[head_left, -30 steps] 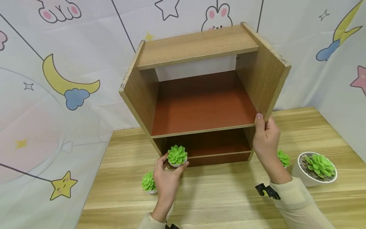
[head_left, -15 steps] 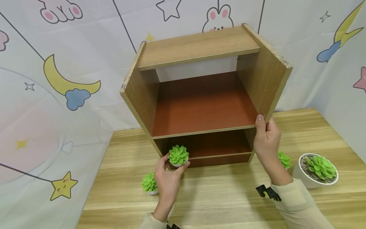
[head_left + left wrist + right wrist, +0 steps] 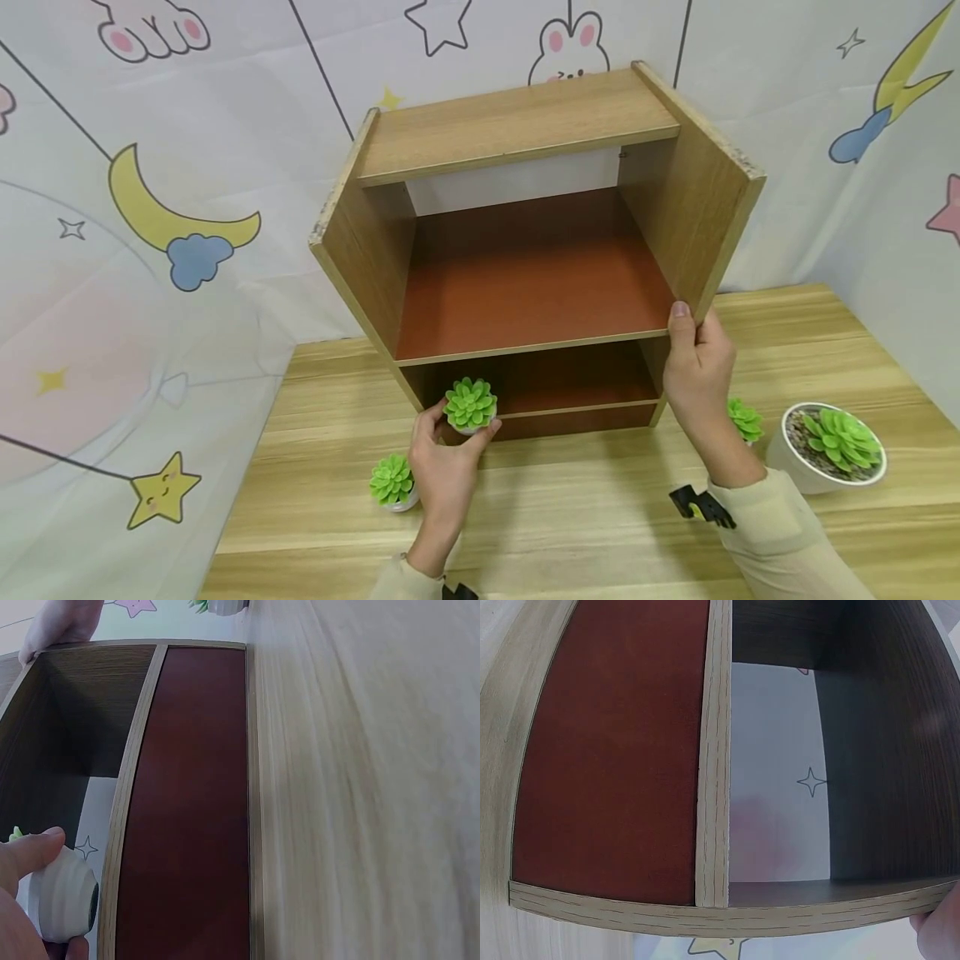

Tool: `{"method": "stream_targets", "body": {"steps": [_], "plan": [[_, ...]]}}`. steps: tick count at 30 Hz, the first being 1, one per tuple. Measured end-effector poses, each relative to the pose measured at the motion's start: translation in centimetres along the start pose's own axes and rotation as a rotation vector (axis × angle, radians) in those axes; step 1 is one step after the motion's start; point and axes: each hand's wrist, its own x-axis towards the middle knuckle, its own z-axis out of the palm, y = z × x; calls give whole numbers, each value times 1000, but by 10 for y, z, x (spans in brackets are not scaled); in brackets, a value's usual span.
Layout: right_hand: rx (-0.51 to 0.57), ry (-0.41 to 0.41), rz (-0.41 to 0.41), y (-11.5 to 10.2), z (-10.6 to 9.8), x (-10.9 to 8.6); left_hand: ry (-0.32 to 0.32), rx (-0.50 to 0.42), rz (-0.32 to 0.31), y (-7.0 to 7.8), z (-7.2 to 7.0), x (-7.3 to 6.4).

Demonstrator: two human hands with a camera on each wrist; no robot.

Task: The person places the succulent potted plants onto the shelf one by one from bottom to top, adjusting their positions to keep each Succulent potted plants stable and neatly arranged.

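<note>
My left hand (image 3: 448, 467) pinches a small artificial succulent (image 3: 470, 406) by its white pot, thumb on one side and fingers on the other. It is at the left front of the wooden shelf unit's (image 3: 517, 346) low compartment. In the left wrist view the white pot (image 3: 66, 894) overlaps that compartment's opening, just beside the lower board's edge. My right hand (image 3: 699, 367) grips the unit's right side panel (image 3: 708, 200), thumb on the inner face near the middle shelf board.
A second small succulent (image 3: 392, 481) stands on the wood-grain table (image 3: 570, 517), left of my left hand. Beyond my right forearm are another small succulent (image 3: 745, 419), partly hidden, and a larger potted one (image 3: 828, 446). A printed cloth (image 3: 285, 208) hangs behind the unit.
My left hand has shifted slightly right with the succulent, uncovering more of the one standing on the left. The right hand keeps its grip on the side panel.
</note>
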Motion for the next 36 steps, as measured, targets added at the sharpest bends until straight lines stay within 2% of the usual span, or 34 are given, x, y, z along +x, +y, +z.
{"method": "stream_targets", "body": {"steps": [21, 29, 36], "plan": [[10, -4, -27, -5, 0, 0, 3, -21, 12, 3, 6, 0], [7, -11, -20, -1, -1, 0, 10, 7, 23, 2, 9, 2], [3, -16, -13, 0, -2, 0, 25, 10, 4, 4, 12, 2]]}}
